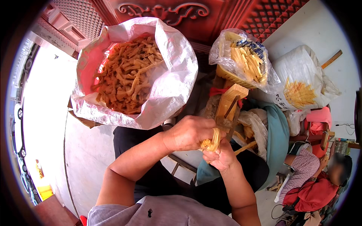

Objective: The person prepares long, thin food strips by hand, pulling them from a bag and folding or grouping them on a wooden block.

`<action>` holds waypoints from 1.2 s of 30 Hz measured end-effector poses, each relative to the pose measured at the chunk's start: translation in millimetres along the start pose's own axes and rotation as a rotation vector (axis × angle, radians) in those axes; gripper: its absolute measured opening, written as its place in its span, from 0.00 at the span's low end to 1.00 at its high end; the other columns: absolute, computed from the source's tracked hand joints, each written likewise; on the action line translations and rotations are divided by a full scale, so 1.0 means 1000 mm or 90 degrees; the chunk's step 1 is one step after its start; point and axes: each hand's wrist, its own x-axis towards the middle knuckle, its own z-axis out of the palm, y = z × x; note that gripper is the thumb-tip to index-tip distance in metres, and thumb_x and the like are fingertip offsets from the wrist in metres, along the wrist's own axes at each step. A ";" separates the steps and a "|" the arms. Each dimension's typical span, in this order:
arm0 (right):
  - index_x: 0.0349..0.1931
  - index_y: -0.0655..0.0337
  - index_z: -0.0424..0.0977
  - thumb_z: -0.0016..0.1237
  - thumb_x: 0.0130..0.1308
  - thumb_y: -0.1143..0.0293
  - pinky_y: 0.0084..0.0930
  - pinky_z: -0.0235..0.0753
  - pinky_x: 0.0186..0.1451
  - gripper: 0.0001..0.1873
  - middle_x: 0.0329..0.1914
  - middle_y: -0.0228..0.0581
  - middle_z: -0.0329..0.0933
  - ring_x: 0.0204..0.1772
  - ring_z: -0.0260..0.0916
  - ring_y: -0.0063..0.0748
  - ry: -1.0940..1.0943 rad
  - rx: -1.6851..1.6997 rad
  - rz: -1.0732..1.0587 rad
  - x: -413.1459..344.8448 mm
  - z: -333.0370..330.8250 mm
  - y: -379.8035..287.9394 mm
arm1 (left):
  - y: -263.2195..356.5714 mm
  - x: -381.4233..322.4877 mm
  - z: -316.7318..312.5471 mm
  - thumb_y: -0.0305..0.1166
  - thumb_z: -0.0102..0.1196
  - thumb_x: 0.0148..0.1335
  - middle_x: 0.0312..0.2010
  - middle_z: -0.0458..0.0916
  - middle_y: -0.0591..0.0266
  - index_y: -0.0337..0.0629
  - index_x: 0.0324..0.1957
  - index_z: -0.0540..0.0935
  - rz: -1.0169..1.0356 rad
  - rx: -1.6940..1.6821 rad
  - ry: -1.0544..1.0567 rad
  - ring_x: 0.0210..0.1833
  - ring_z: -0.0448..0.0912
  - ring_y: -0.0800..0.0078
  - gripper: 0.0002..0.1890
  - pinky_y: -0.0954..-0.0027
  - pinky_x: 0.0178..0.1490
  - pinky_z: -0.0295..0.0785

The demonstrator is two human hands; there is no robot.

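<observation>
Both hands meet over my lap, in front of a wooden block (230, 104) with a dark metal strip on it. My left hand (195, 132) grips a looped, knotted yellow strip (212, 141) that looks like tofu skin. My right hand (222, 156) holds the same strip from below, its fingers closed close to the knot. Beyond my left arm stands a white woven sack (181, 70) filled with many brown knotted pieces (130, 79). At the upper right, flat yellow strips (246, 60) lie in a plastic-lined yellow basket (233, 77).
A teal cloth (277, 132) and an open plastic bag (258, 121) with yellow pieces are beside my right knee. A full white sack (297, 76) leans by the wall. Another person (311, 189) sits at the lower right. A red ornate door (169, 11) rises ahead.
</observation>
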 end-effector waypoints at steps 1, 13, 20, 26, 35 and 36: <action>0.30 0.62 0.72 0.51 0.59 0.74 0.11 0.53 0.19 0.03 0.21 0.27 0.67 0.16 0.54 0.12 0.066 -0.066 -0.055 0.000 0.002 0.000 | -0.002 -0.003 0.001 0.27 0.61 0.42 0.36 0.78 0.62 0.44 0.37 0.80 0.005 0.021 0.010 0.34 0.79 0.60 0.15 0.65 0.33 0.75; 0.32 0.66 0.74 0.50 0.65 0.67 0.26 0.67 0.25 0.10 0.17 0.39 0.71 0.19 0.67 0.25 0.268 -1.102 -0.482 -0.005 -0.001 -0.015 | 0.005 -0.003 0.024 0.22 0.57 0.45 0.47 0.79 0.60 0.36 0.29 0.79 -0.265 0.131 -0.068 0.40 0.80 0.60 0.06 0.63 0.40 0.76; 0.28 0.64 0.73 0.44 0.68 0.56 0.18 0.56 0.22 0.19 0.19 0.29 0.69 0.20 0.55 0.17 0.230 -0.512 -0.164 -0.023 -0.006 -0.032 | 0.005 0.005 0.005 0.23 0.53 0.60 0.43 0.78 0.59 0.31 0.33 0.80 -0.337 -0.408 0.182 0.41 0.76 0.75 0.05 0.75 0.41 0.72; 0.24 0.62 0.72 0.49 0.66 0.59 0.14 0.47 0.22 0.17 0.20 0.25 0.66 0.20 0.47 0.11 0.184 -0.357 -0.174 -0.027 -0.011 -0.040 | 0.002 0.000 0.012 0.37 0.60 0.60 0.36 0.80 0.63 0.33 0.42 0.79 -0.574 -0.555 0.249 0.38 0.74 0.80 0.16 0.77 0.43 0.70; 0.29 0.64 0.76 0.56 0.61 0.65 0.13 0.59 0.26 0.10 0.22 0.24 0.70 0.25 0.59 0.11 0.365 -0.621 -0.317 -0.020 -0.014 -0.039 | -0.004 0.013 0.025 0.25 0.57 0.56 0.24 0.77 0.62 0.36 0.38 0.77 -0.584 -0.598 0.209 0.22 0.71 0.83 0.08 0.82 0.24 0.65; 0.30 0.64 0.76 0.56 0.61 0.67 0.12 0.59 0.26 0.10 0.21 0.23 0.69 0.25 0.59 0.11 0.382 -0.630 -0.350 -0.019 -0.019 -0.044 | -0.009 0.017 0.027 0.25 0.57 0.57 0.25 0.77 0.62 0.37 0.38 0.77 -0.589 -0.594 0.250 0.23 0.71 0.82 0.07 0.82 0.26 0.66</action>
